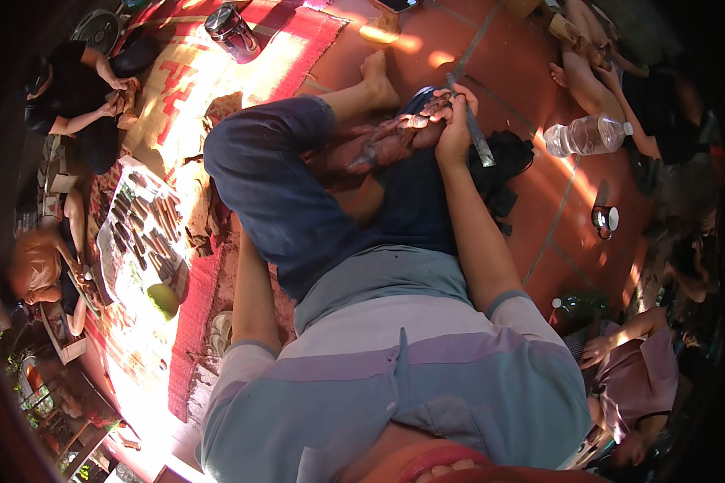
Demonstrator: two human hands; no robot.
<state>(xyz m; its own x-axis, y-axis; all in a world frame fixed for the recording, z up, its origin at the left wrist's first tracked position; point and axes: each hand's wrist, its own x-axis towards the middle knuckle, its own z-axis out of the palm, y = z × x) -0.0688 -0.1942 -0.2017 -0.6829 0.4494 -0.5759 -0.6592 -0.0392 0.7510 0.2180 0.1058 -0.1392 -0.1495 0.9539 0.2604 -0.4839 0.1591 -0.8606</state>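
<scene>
Right fingers grip a flat tool, squared edge jutting free — left hand hidden, can't tell.

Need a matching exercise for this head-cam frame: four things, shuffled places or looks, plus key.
Things:
1. Flat-bladed tool
2. Bottle
3. Cup
4. Lidded jar

Places or looks:
A. On the patterned mat
B. See-through, with a white cap
C. In the right grip
D. Dark-sided, on the tiles

Pairs: 1-C, 2-B, 3-D, 4-A
</scene>
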